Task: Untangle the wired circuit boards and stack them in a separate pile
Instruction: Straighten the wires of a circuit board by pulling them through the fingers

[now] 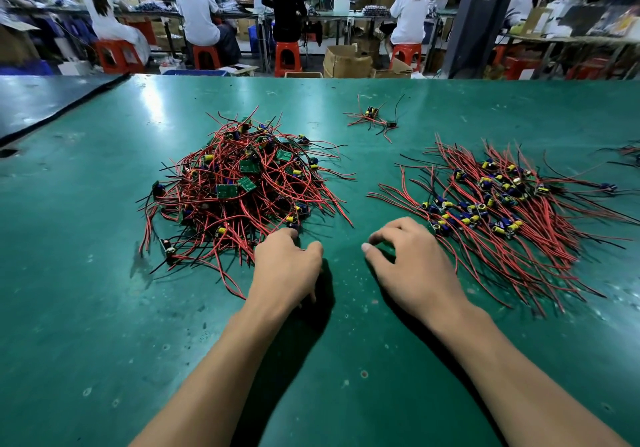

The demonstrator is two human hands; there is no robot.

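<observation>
tangled pile point(239, 187) sits centre-left, sorted stack point(502, 211) at right. left hand point(285, 263) is on the tangle's near edge, can't tell if it's pinching anything. right hand point(412, 263) loose, holding nothing. i'd take an edge board and pull slow, pinning the heap with the right.

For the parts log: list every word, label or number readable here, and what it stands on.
No text can be read.
On the green boards in the tangled pile: markings too small.
On the components in the sorted pile: too small.
On the cardboard boxes at the back: blurred.
</observation>
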